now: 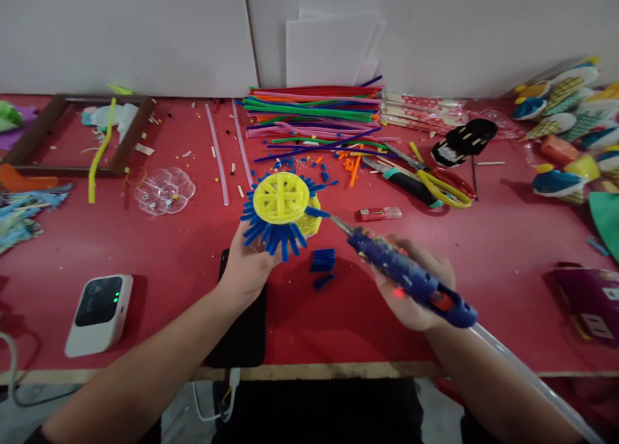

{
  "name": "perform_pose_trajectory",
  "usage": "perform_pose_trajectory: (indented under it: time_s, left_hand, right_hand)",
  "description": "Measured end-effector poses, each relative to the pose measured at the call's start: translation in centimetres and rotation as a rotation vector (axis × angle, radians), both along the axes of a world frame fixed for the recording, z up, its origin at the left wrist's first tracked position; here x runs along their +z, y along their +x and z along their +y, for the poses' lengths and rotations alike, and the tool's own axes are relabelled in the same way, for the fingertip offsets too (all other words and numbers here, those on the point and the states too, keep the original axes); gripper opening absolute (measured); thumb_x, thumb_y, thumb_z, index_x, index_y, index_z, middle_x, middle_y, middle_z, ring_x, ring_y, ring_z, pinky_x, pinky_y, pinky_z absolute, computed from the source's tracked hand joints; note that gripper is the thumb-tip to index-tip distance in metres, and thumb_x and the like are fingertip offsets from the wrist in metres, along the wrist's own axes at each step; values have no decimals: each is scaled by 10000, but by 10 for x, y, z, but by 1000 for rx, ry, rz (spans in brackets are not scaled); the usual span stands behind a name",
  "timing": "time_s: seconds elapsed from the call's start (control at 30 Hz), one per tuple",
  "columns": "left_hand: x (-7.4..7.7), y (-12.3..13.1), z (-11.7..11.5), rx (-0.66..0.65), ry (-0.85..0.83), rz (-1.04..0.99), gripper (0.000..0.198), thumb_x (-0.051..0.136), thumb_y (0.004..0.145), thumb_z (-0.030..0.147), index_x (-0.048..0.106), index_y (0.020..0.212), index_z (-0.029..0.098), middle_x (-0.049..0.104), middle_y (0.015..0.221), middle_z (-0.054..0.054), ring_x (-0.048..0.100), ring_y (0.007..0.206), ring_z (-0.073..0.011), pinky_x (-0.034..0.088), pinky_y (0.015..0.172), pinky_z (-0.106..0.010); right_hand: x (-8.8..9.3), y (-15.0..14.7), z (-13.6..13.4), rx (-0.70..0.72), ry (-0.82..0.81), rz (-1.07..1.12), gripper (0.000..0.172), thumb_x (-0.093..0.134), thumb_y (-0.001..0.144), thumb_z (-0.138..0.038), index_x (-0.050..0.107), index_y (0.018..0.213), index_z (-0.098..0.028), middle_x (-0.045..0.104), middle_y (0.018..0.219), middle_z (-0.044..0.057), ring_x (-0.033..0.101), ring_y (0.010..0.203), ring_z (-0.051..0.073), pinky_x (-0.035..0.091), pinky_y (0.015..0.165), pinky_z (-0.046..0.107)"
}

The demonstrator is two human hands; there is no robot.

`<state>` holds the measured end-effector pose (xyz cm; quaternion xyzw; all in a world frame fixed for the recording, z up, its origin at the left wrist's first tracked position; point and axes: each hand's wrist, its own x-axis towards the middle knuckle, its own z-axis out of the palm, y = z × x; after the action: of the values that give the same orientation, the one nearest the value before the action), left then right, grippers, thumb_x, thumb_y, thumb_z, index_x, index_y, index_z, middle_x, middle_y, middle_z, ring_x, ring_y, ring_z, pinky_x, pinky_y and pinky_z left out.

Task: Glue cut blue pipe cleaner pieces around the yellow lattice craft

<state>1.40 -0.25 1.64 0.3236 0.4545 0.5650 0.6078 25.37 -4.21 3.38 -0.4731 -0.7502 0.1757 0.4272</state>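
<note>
My left hand (249, 267) is closed around a wheel-shaped pipe-cleaner craft (280, 198), yellow on top with blue bristles sticking out around it. A second yellow round part shows beneath its right side. In my right hand (401, 305) is a blue hot glue gun (406, 270), its nozzle pointing up-left at the tip of a blue bristle on the craft's right. Whether nozzle and bristle touch, I cannot tell. A long clear glue stick (527, 373) trails from the gun's back. Short cut blue pipe-cleaner pieces (323, 261) lie on the table just below the craft.
Coloured pipe cleaners (314, 112) are piled at the back of the red table (338, 328). Scissors and pliers (425, 183) lie right of centre, near a small red lighter-like item (380, 213). A black phone (242, 331) sits under my left wrist; a white device (99, 315) stands left.
</note>
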Motion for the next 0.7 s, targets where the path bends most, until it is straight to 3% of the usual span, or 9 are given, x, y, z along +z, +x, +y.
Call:
perform_pose_trajectory:
  time_s: [0.1, 0.2, 0.33, 0.5, 0.7]
  left_hand:
    - [3, -1, -1, 19, -59, -29, 550, 943, 467, 177, 646, 924, 247, 728, 984, -16, 727, 989, -250, 631, 874, -404]
    - [3, -3, 1, 21, -86, -64, 470, 935, 495, 365, 665, 859, 240, 730, 925, -14, 727, 874, -228, 645, 797, -404]
    - [4, -2, 4, 28, -48, -63, 486, 913, 469, 559, 683, 749, 235, 702, 755, 6, 684, 699, -159, 627, 668, -298]
    - [11, 7, 4, 98, 4, -61, 556, 931, 381, 587, 658, 720, 241, 727, 812, 15, 688, 697, -136, 582, 582, -210]
    - [5, 1, 3, 52, -43, -22, 494, 908, 510, 522, 659, 843, 255, 722, 889, -6, 710, 818, -196, 630, 709, -323]
  right_hand:
    - [7, -5, -2, 50, 52, -8, 164, 578, 740, -179, 550, 877, -264, 673, 747, -23, 593, 532, 136, 483, 471, 259]
    - [8, -6, -1, 40, 75, -41, 136, 555, 744, -169, 554, 856, -247, 632, 705, -29, 558, 509, 113, 446, 458, 236]
    - [7, -6, 0, 89, 99, -92, 122, 555, 745, -227, 548, 867, -234, 610, 695, -19, 574, 539, 121, 458, 486, 237]
    - [10, -7, -1, 120, 59, -157, 88, 533, 766, -249, 509, 849, -237, 601, 681, -13, 565, 552, 133, 476, 511, 257]
    - [8, -6, -1, 59, 101, -134, 127, 530, 729, -271, 504, 852, -253, 572, 651, -23, 513, 513, 134, 431, 465, 261]
